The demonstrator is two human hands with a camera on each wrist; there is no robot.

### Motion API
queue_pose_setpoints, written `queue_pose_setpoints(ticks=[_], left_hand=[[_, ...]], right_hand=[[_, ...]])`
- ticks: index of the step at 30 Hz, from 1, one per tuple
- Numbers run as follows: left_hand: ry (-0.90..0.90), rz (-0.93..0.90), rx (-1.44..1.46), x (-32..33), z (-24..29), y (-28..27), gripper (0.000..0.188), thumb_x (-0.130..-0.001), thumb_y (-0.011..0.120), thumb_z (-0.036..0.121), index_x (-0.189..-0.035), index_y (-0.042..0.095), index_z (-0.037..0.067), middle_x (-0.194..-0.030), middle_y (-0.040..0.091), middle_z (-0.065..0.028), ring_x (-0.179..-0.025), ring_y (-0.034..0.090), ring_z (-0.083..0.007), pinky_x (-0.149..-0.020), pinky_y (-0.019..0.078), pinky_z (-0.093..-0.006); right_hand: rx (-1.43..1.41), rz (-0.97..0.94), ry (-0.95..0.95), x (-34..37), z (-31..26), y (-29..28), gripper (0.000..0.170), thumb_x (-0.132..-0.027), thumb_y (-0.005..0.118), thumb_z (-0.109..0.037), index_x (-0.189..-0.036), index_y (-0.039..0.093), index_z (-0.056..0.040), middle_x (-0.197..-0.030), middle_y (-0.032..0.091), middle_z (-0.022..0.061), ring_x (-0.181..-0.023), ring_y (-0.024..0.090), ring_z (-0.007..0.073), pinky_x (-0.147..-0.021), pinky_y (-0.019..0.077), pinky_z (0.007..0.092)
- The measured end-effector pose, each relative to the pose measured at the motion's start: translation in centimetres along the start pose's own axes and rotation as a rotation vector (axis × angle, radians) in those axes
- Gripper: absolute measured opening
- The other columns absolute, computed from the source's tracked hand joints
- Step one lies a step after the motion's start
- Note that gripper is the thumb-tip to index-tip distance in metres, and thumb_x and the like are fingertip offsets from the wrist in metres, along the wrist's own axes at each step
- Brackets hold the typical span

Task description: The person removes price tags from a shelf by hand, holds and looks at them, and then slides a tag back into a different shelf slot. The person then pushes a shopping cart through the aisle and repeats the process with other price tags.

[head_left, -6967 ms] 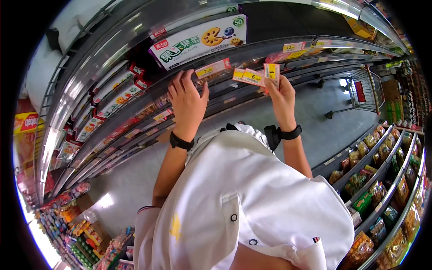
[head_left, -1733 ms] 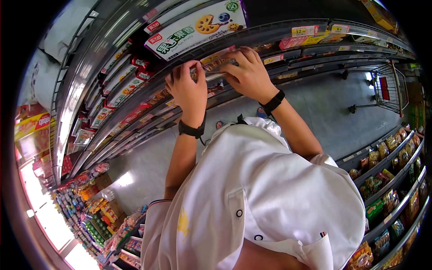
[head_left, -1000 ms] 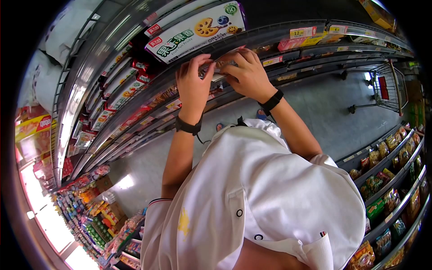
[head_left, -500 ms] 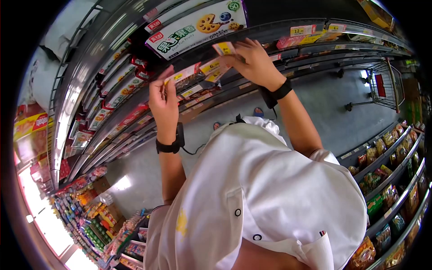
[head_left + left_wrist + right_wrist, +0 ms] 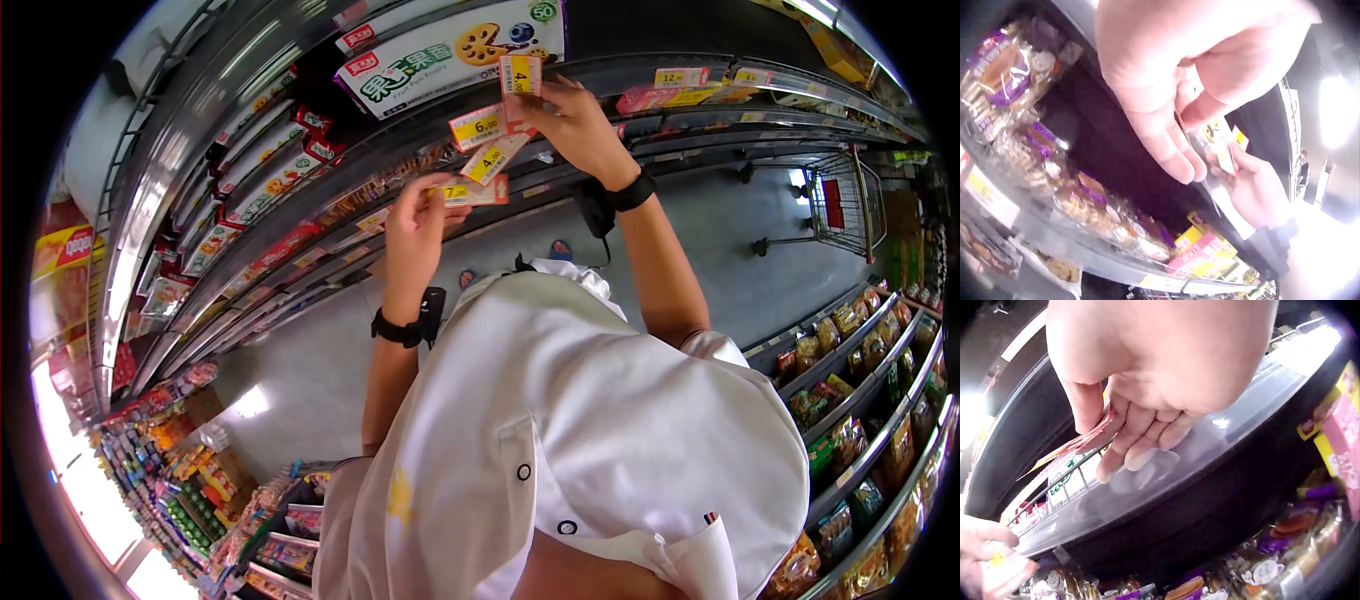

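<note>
In the head view, my left hand [image 5: 415, 235] pinches a price tag [image 5: 480, 191] marked 7 between thumb and fingers, out in front of the shelf. Up and to the right, my right hand [image 5: 582, 132] holds three fanned price tags: one marked 4 [image 5: 521, 76] upright, one marked 6 [image 5: 477, 127] and another marked 4 [image 5: 494, 159] slanting below. Seen from the left wrist, the left hand's tag [image 5: 1211, 195] is nearly edge-on. From the right wrist, the right hand's tags [image 5: 1079, 442] appear edge-on under the thumb.
A large white biscuit box [image 5: 440, 62] stands on the shelf behind the hands. Bagged snacks [image 5: 1079, 200] line a shelf below, next to pink and yellow boxes [image 5: 1204, 250]. A shopping cart [image 5: 835, 205] stands in the aisle. Another stocked shelf [image 5: 850, 400] is behind right.
The tag marked 7 sat on the shelf edge earlier and is now in my left hand. Both hands, together at the edge a second ago, have drawn apart; the right still holds its tags.
</note>
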State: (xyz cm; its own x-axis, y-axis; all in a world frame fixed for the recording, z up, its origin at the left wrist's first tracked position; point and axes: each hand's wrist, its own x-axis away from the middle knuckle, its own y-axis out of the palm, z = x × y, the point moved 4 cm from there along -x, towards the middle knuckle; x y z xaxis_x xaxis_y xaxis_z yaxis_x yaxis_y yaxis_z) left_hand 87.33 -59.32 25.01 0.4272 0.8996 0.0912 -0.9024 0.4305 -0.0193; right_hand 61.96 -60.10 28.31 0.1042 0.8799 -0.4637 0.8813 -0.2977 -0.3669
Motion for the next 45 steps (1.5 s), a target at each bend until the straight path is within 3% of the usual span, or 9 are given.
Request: queue_pose_setpoints(ticks=[7,13,19,23,31,35,38,41,45], left_hand=[[-0.065,-0.024,0.267,-1.4,0.5,3.3,0.034,-0.104,0.053,0.004,-0.135,0.045,-0.005,-0.120,0.065,-0.0192,-0.104,0.071,-0.0284,-0.088,0.0606,-0.0359],[0.027,-0.140,0.157,-1.9,1.7,3.8,0.045,-0.099,0.057,0.003,-0.141,0.042,0.001,-0.131,0.062,-0.0162,-0.116,0.066,-0.0271,-0.096,0.0564,-0.0379],[-0.141,-0.264,0.667,-1.1,2.4,4.7,0.046,-0.099,0.051,0.001,-0.144,0.039,0.003,-0.135,0.057,-0.0196,-0.121,0.062,-0.0298,-0.096,0.0566,-0.0393],[-0.101,-0.168,0.474,-1.2,2.2,4.6,0.044,-0.101,0.058,0.010,-0.141,0.041,0.003,-0.131,0.060,-0.0175,-0.112,0.066,-0.0259,-0.088,0.0594,-0.0368],[-0.081,0.037,0.290,-2.4,2.5,3.5,0.031,-0.101,0.066,0.020,-0.123,0.059,0.000,-0.108,0.067,-0.0100,-0.078,0.070,-0.0155,-0.061,0.0575,-0.0248],[-0.030,0.063,0.218,-2.6,2.6,3.5,0.029,-0.100,0.067,0.020,-0.122,0.061,0.001,-0.108,0.067,-0.0086,-0.077,0.069,-0.0133,-0.061,0.0568,-0.0237],[-0.025,0.063,0.198,-2.6,2.6,3.3,0.031,-0.100,0.067,0.020,-0.124,0.061,0.002,-0.108,0.067,-0.0080,-0.078,0.070,-0.0130,-0.063,0.0570,-0.0237],[-0.018,0.085,0.191,-2.4,2.3,3.1,0.032,-0.100,0.067,0.019,-0.126,0.059,0.002,-0.106,0.068,-0.0088,-0.077,0.070,-0.0134,-0.063,0.0573,-0.0242],[-0.046,0.090,0.203,-2.2,2.0,2.8,0.038,-0.099,0.068,0.017,-0.132,0.055,0.002,-0.105,0.069,-0.0108,-0.082,0.072,-0.0159,-0.067,0.0600,-0.0268]], right_hand=[[0.015,-0.021,0.036,0.0,-0.1,-0.1,0.029,-0.095,0.066,-0.034,-0.104,0.076,-0.0078,-0.094,0.072,0.0125,-0.090,0.062,0.0304,-0.085,0.0463,0.0399],[-0.026,-0.009,0.040,0.0,-0.1,-0.1,0.029,-0.094,0.068,-0.032,-0.106,0.076,-0.0069,-0.096,0.072,0.0138,-0.092,0.063,0.0317,-0.084,0.0489,0.0404],[-0.019,0.014,0.039,0.1,-0.4,-0.1,0.027,-0.093,0.071,-0.031,-0.107,0.076,-0.0083,-0.094,0.072,0.0123,-0.089,0.063,0.0302,-0.081,0.0498,0.0396],[0.015,-0.081,0.119,0.1,-0.9,-0.4,0.033,-0.089,0.074,-0.036,-0.106,0.076,-0.0085,-0.092,0.072,0.0102,-0.092,0.062,0.0281,-0.084,0.0478,0.0392],[0.225,-0.183,-0.123,0.3,-0.8,-0.5,0.037,-0.083,0.079,-0.037,-0.104,0.074,-0.0077,-0.107,0.070,0.0039,-0.105,0.059,0.0263,-0.098,0.0409,0.0391],[0.225,-0.209,-0.076,0.2,-1.3,-0.7,0.038,-0.078,0.081,-0.041,-0.100,0.074,-0.0102,-0.111,0.069,0.0024,-0.109,0.058,0.0263,-0.097,0.0410,0.0408],[0.271,-0.290,0.045,0.0,-0.8,-0.5,0.041,-0.078,0.081,-0.042,-0.107,0.074,-0.0131,-0.110,0.069,0.0026,-0.108,0.059,0.0266,-0.096,0.0417,0.0405],[0.271,-0.137,-0.084,0.3,-1.3,-0.3,0.046,-0.077,0.082,-0.044,-0.112,0.073,-0.0159,-0.108,0.070,0.0032,-0.106,0.059,0.0268,-0.095,0.0422,0.0403],[0.251,-0.155,-0.048,0.2,-1.8,-0.4,0.049,-0.077,0.082,-0.046,-0.116,0.072,-0.0182,-0.110,0.070,0.0042,-0.107,0.059,0.0271,-0.096,0.0420,0.0404]])
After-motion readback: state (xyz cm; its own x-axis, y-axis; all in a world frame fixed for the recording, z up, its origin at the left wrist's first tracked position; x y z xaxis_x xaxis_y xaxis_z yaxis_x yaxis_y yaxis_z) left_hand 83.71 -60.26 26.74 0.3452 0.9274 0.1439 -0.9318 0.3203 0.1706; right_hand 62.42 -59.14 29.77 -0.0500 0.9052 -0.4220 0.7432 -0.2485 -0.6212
